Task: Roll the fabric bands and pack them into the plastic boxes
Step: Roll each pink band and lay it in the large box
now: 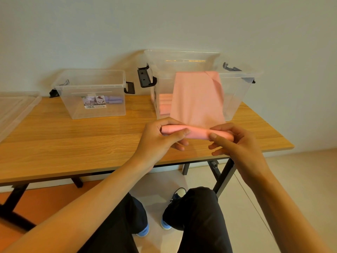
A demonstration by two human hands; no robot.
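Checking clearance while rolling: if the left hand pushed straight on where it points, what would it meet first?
Probably the larger plastic box behind the pink fabric band the left hand grips; depth unclear.

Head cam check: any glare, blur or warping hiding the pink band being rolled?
Head view: the pink band, left hand and right hand read clearly; small glint on the back wall of the right box; warm light; lens bows the table edge.

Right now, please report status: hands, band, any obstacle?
Left hand and right hand both pinch pink band, partly rolled. Free end drapes on large box rim. Nothing blocks the roll.
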